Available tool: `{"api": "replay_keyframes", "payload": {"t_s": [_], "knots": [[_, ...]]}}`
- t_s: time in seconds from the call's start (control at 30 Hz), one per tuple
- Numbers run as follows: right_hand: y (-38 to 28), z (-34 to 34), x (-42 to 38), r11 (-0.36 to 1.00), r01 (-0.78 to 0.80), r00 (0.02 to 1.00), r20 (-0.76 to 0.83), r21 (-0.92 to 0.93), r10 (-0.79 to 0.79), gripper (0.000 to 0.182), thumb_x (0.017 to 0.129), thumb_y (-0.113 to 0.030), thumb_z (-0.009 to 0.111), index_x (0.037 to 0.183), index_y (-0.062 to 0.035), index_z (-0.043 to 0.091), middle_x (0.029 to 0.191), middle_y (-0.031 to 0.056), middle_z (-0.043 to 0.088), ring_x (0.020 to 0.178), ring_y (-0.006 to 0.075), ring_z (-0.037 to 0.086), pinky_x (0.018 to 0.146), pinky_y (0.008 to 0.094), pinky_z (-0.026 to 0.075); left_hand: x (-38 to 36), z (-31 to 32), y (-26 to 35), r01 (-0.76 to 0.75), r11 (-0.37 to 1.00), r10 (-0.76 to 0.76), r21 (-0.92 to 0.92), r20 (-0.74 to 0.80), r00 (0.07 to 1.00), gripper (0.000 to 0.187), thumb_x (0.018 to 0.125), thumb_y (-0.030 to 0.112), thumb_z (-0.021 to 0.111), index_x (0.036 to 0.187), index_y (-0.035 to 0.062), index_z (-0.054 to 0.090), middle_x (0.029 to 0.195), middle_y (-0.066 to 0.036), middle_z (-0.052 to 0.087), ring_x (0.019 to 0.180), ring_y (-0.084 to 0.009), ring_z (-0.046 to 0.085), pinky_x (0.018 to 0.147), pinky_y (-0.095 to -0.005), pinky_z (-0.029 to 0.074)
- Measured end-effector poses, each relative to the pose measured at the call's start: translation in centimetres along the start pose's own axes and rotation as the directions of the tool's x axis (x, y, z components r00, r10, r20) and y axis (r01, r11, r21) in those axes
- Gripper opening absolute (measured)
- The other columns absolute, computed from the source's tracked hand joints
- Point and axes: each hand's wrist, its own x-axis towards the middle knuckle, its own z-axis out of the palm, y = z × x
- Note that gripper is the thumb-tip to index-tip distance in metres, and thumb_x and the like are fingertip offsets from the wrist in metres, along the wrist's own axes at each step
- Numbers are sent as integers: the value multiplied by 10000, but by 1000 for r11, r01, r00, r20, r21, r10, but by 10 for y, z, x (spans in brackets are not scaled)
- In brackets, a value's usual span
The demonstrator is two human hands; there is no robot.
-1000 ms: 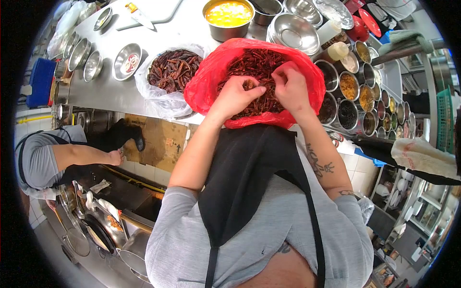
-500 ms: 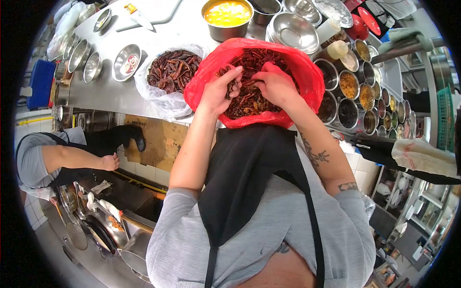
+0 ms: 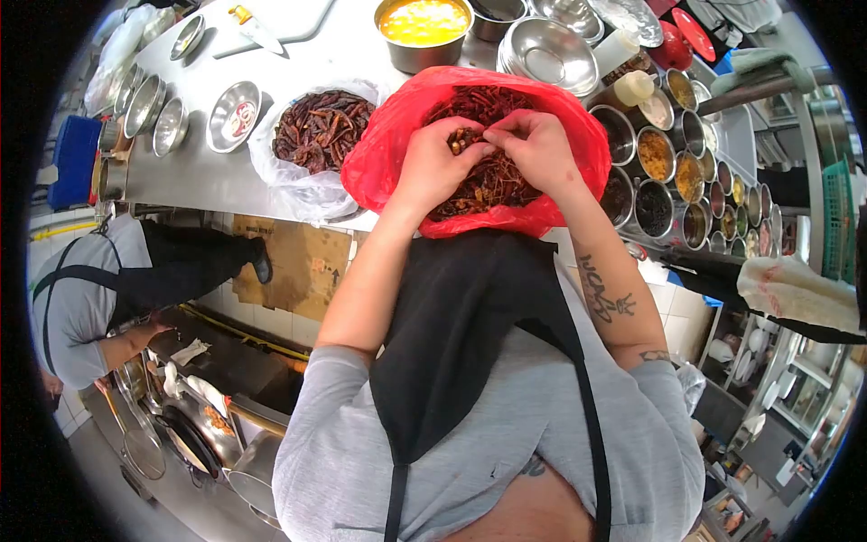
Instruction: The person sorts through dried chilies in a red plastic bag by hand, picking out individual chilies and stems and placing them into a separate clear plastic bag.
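Note:
A red plastic bag (image 3: 375, 158), rolled open at the rim, holds many thin dried chilies (image 3: 483, 194) at the counter's near edge. Over it, my left hand (image 3: 435, 167) is closed around a small bunch of dried chilies, whose cut or stem ends show between thumb and fingers. My right hand (image 3: 535, 152) pinches at that same bunch, its thumb and fingertips meeting my left fingertips; the exact piece between them is hidden. To the left, a clear plastic bag (image 3: 287, 190) contains larger, darker dried chilies (image 3: 321, 131).
A pot of yellow liquid (image 3: 424, 23) and stacked steel bowls (image 3: 551, 56) stand behind the bag. Several seasoning containers (image 3: 655, 155) line the right. A bowl with sliced pieces (image 3: 235, 117) and a knife (image 3: 257, 32) lie left. A co-worker (image 3: 99, 280) stands at the stove.
My right hand has risen from the chilies to meet my left, which has moved slightly right and turned. The co-worker at left has leaned and drawn the arm back toward the stove.

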Motion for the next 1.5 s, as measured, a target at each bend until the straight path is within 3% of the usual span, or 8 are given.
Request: {"api": "replay_keyframes", "payload": {"t_s": [0.2,0.3,0.4,0.47,0.53,0.83,1.1,1.5], "knots": [[-2,3,1,999,-35,999,-21,36,36,229,861,-190,739,922,29,715,796,110,711,713,154,649,697,313,514,6,4,-8,-175,974,175,145,15,984,180,829,102,775,977,9,730,858,-83,701,789,-170,662,750,-321,524],[10,-2,0,728,-404,915,244,554,321,265,866,-201,741,975,33,682,833,97,687,727,145,623,707,314,510,6,-1,-10,-233,970,231,76,34,972,156,838,104,768,953,8,727,815,-66,671,762,-181,645,729,-326,517],[14,-8,1,674,-479,877,336,563,343,247,858,-150,712,1017,29,650,846,112,654,743,181,606,725,330,509,7,-4,-19,-112,985,114,-135,5,993,139,886,146,739,959,30,714,792,-31,647,742,-153,617,679,-293,485],[9,1,-3,989,-120,986,125,91,108,199,844,-93,670,1015,9,655,842,138,651,774,242,629,744,357,518,7,-5,-21,85,912,-99,-402,-15,995,144,929,204,718,971,67,705,804,4,632,691,-82,558,593,-238,429],[15,10,-3,951,208,975,124,-230,-183,253,805,-7,600,1045,-42,670,852,178,646,875,359,651,807,414,525,7,-10,-22,160,800,-185,-579,17,983,160,935,224,718,965,71,682,757,27,592,655,-63,528,566,-228,411],[9,28,-8,717,323,907,418,-617,-50,187,817,-102,684,1004,-93,699,967,128,618,958,347,643,835,454,529,7,-14,-23,206,657,-233,-725,65,970,179,942,227,703,841,112,610,716,24,579,581,-61,495,501,-228,359],[30,5,-2,991,101,990,108,-87,-91,188,820,-185,753,933,-36,756,854,132,713,808,241,681,747,363,520,2,-9,-22,123,911,-146,-393,-28,989,169,921,203,725,1007,59,711,843,14,663,693,-52,565,576,-217,435],[11,-4,-5,924,-233,972,86,304,217,153,877,-147,742,901,4,734,751,37,693,645,69,586,585,256,464,2,3,-8,-2,1000,2,4,40,999,250,844,180,789,1010,-1,743,916,-116,727,843,-174,678,803,-305,520]]}}
